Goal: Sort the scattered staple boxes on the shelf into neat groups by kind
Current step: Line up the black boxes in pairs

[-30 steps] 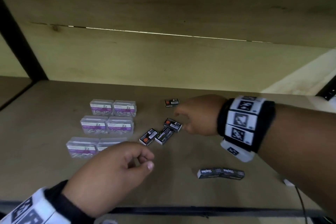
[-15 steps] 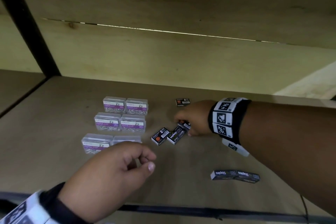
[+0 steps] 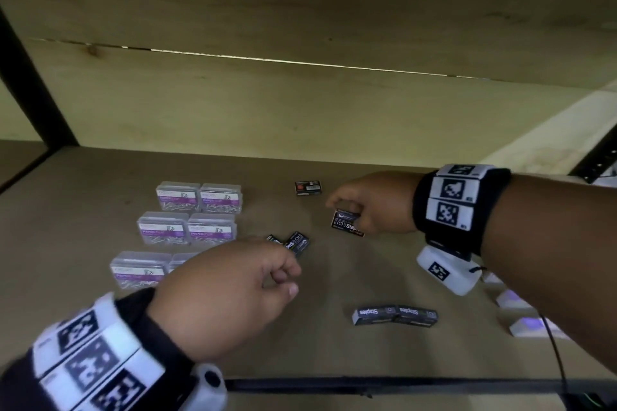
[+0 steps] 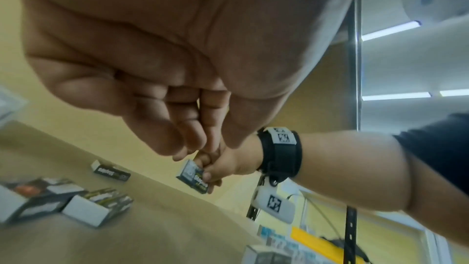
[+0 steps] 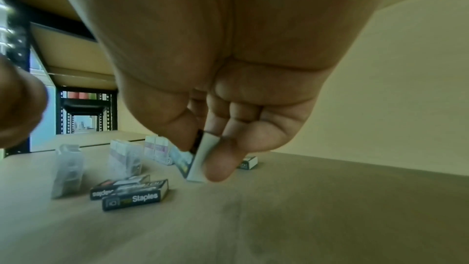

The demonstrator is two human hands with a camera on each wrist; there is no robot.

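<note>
My right hand (image 3: 345, 210) pinches a small black staple box (image 3: 346, 226) between thumb and fingers, tilted and lifted just off the shelf (image 3: 334, 354); the right wrist view shows its white end (image 5: 201, 160). Two more black staple boxes (image 3: 297, 242) lie side by side just left of it, partly hidden behind my left hand (image 3: 287, 280). That hand hovers with fingers curled, holding nothing. A black box with a red mark (image 3: 309, 187) lies farther back. Two long grey staple boxes (image 3: 394, 315) lie end to end near the front.
Several clear paper-clip boxes (image 3: 187, 227) with purple labels stand in paired rows on the left. White objects and a black cable (image 3: 554, 347) lie at the right edge. The wooden back wall (image 3: 300, 110) closes the shelf behind.
My right hand has closed on one black staple box from the middle cluster and lifted it up and to the right. My left hand stays hovering, curled.
</note>
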